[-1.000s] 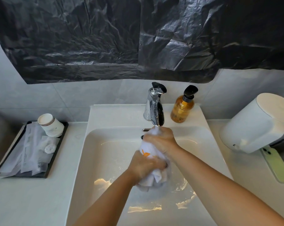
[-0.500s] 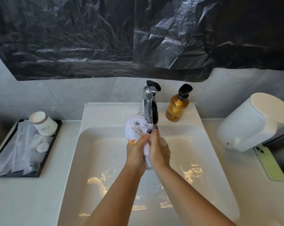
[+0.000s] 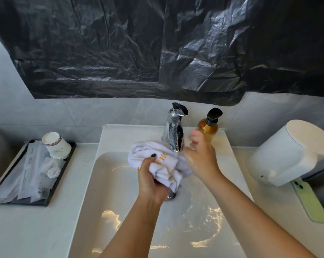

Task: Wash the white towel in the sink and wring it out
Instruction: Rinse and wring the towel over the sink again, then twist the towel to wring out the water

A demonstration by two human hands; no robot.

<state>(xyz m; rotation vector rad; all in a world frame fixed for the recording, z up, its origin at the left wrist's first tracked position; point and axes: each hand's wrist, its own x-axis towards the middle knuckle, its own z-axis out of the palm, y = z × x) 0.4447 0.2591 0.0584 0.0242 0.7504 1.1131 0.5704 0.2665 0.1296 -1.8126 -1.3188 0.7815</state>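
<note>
white towel (image 3: 153, 161) with orange lettering, bunched and twisted, held above the back half of the white sink (image 3: 94, 183), just under and left of the chrome faucet (image 3: 174, 131). left hand (image 3: 150, 178) closed around the lower part of the towel, thumb with dark nail polish pressed onto the cloth beside the lettering, rest of the bundle bulging out above and to the left of the grip. right hand (image 3: 200, 155) just right of the towel, fingers spread and loose, blurred, raised toward the faucet spout; heel of the hand near or touching the cloth's right edge, hard to tell which, not gripping it. both forearms bare, reaching in from the bottom edge. patches of bright reflected light on the wet basin floor. amber soap bottle (image 3: 207, 127) with a black pump on the sink ledge right of the faucet, partly behind the right hand's fingers. white cylindrical appliance (image 3: 287, 153) on the counter at far right, light green phone (image 3: 308, 200) lying flat beside it. black tray (image 3: 64, 168) on the counter at left, holding stacked paper cups (image 3: 56, 145) and wrapped toiletry packets (image 3: 34, 174). crinkled black plastic sheeting (image 3: 157, 43) covering the wall above.
</note>
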